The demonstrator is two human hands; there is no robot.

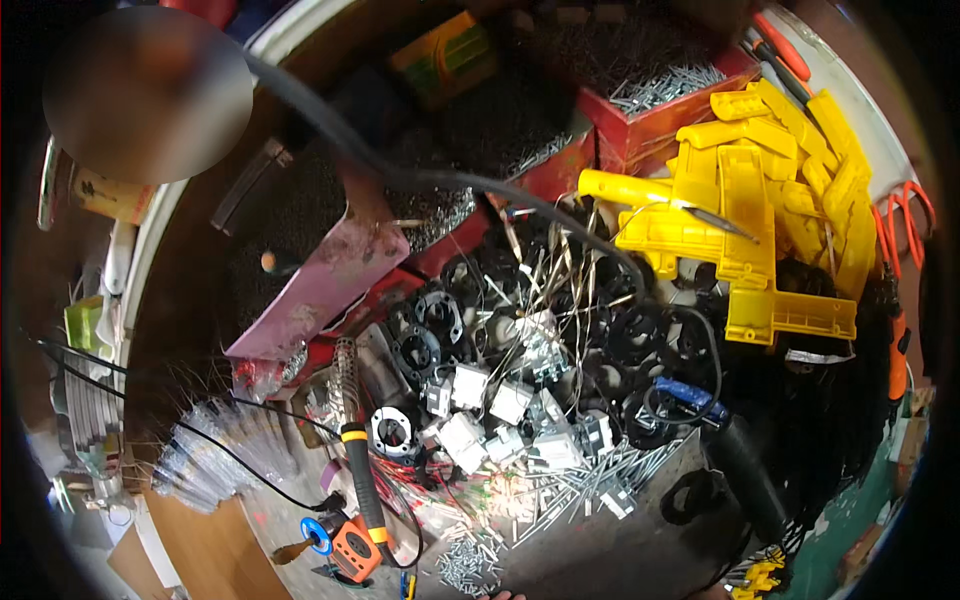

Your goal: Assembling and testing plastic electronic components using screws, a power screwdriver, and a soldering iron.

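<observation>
A few fingertips [502, 596] show at the lower edge, probably of my left hand; whether they hold anything is hidden. A small skin-toned patch [712, 593] farther right at that edge may be my right hand, its fingers out of sight. Nearest the fingertips lies a heap of small silver screws [468, 568]. Behind it are pale small cylindrical parts [508, 497] and long metal pins [590, 480]. White block-shaped parts [462, 440] and black ring-shaped parts [415, 348] are piled beyond. Small yellow pieces [762, 575] with dark wires lie beside the patch.
A soldering iron [362, 480] with a black-and-yellow handle leans in a coiled holder, near an orange device [355, 548]. A blue-and-black power tool [740, 455] lies right. Yellow plastic housings [745, 205], red bins [650, 130] and clear bags [225, 450] surround the pile. A dark cable [470, 182] crosses above.
</observation>
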